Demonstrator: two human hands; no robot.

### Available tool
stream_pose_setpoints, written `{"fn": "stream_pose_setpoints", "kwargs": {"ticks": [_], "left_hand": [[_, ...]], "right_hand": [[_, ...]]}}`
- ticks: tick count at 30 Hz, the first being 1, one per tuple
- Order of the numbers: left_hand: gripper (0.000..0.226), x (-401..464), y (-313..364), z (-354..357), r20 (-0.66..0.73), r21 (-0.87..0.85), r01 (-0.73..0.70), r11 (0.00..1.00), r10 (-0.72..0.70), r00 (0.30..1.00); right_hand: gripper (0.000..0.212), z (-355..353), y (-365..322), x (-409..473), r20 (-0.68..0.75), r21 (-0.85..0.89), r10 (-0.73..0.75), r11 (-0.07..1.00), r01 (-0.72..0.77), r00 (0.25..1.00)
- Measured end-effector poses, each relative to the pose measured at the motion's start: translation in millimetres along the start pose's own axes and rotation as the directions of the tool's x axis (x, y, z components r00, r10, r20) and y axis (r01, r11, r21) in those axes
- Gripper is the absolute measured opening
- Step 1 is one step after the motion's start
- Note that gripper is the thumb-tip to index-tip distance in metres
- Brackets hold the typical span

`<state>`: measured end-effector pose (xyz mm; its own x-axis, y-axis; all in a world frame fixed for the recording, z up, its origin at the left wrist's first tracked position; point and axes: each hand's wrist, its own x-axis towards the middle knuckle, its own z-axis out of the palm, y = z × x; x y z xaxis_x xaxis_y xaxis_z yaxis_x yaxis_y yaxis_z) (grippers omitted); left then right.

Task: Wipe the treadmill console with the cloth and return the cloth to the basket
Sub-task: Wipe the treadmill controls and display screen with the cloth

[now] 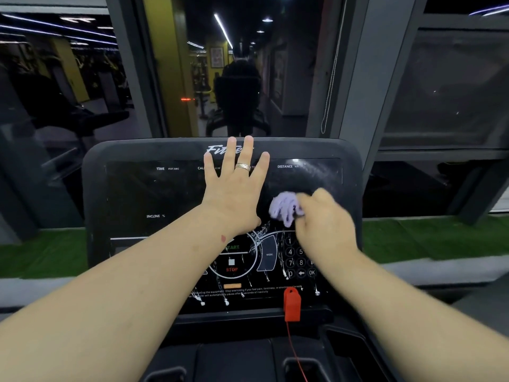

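While my right hand [323,219] bunches the crumpled lilac cloth [285,207] on the glossy black treadmill console [154,194], left hand [234,188] braces, fingers spread; I'd sweep down through those drips.

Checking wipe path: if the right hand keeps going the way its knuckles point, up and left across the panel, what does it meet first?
Most likely the left hand, pressed flat on the console just left of the cloth held in the right hand. Only a narrow strip of dark panel separates them.
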<state>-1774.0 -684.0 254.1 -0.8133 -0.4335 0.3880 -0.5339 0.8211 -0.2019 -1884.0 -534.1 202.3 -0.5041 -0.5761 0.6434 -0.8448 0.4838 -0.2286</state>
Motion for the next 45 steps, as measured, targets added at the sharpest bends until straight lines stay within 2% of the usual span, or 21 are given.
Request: {"fn": "stream_pose_setpoints", "kwargs": {"ticks": [3,4,5,8,9,11,13,14,15,18,20,23,26,28,30,33,35,38,41,43,45], "left_hand": [[0.134,-1,-1,1,0.000,0.008,-0.007,1.000,0.007,1.000],[0.135,-1,-1,0,0.001,0.009,-0.004,1.000,0.004,1.000],[0.135,-1,0,-1,0.006,0.008,-0.004,1.000,0.004,1.000],[0.135,0,0,0,0.006,0.004,-0.001,1.000,0.001,1.000],[0.134,0,0,1,0.001,0.005,0.000,1.000,0.000,1.000],[0.131,0,-1,3,-0.010,0.012,-0.004,1.000,0.004,1.000],[0.134,-1,-1,2,0.001,0.013,-0.010,1.000,0.010,1.000],[0.136,-1,-1,1,0.005,0.013,-0.011,1.000,0.011,1.000],[0.137,-1,-1,0,0.010,0.015,-0.013,1.000,0.013,1.000],[0.137,-1,-1,0,0.016,0.007,-0.004,1.000,0.003,1.000],[0.129,-1,0,2,-0.006,0.009,0.001,1.000,-0.001,1.000],[0.118,0,1,3,-0.023,0.021,0.005,1.000,-0.004,1.000],[0.118,0,2,1,0.007,0.011,0.005,1.000,-0.005,1.000],[0.121,-1,0,1,0.005,0.004,-0.002,1.000,0.002,1.000],[0.130,-2,-3,0,0.016,0.002,-0.008,1.000,0.008,1.000],[0.138,-1,0,-2,0.041,0.004,-0.003,1.000,0.003,0.999],[0.136,0,6,-1,0.036,0.005,0.024,1.000,-0.024,0.999],[0.123,1,10,2,0.009,0.019,0.044,0.999,-0.044,0.999],[0.124,0,8,1,0.039,0.004,0.009,1.000,-0.010,0.999],[0.130,0,6,-1,0.051,-0.017,0.004,1.000,-0.003,0.999],[0.130,1,7,-2,0.053,-0.018,0.014,1.000,-0.013,0.999]], "right_hand": [[0.019,5,5,-26,0.138,-0.067,-0.213,0.972,0.224,0.967],[0.018,0,10,-14,0.156,-0.089,-0.231,0.965,0.247,0.960],[0.015,-4,15,1,0.132,-0.104,-0.194,0.973,0.208,0.972],[0.011,-7,11,21,-0.018,-0.038,0.041,0.998,-0.041,0.999],[0.011,-3,3,12,-0.020,-0.005,0.049,0.999,-0.049,0.999],[0.015,5,-9,-16,0.086,0.025,-0.097,0.995,0.095,0.992],[0.021,5,0,-22,0.156,-0.037,-0.288,0.954,0.297,0.945],[0.020,2,8,-10,0.167,-0.061,-0.311,0.944,0.325,0.936],[0.017,-3,14,4,0.141,-0.079,-0.265,0.957,0.278,0.954],[0.016,-4,8,17,0.002,-0.018,-0.005,1.000,0.005,1.000],[0.017,5,-9,-1,0.048,0.031,-0.043,0.999,0.041,0.998],[0.017,8,-12,-3,0.122,-0.023,-0.223,0.974,0.227,0.967],[0.009,-3,-10,21,0.193,-0.079,-0.278,0.952,0.297,0.941],[0.013,-7,-9,18,0.237,-0.062,-0.262,0.957,0.284,0.936],[0.018,-10,9,11,0.212,-0.077,-0.226,0.966,0.247,0.951],[0.021,-13,37,7,0.084,-0.115,-0.065,0.991,0.074,0.994],[0.014,-6,24,9,0.013,-0.048,0.011,0.999,-0.010,1.000],[0.013,10,-17,5,0.007,0.039,-0.059,0.997,0.059,0.998],[0.015,-2,3,10,0.097,-0.033,-0.207,0.977,0.211,0.974],[0.017,-21,36,22,0.089,-0.114,-0.113,0.986,0.123,0.990],[0.011,-28,55,31,-0.046,-0.095,0.059,0.993,-0.063,0.997]]}}
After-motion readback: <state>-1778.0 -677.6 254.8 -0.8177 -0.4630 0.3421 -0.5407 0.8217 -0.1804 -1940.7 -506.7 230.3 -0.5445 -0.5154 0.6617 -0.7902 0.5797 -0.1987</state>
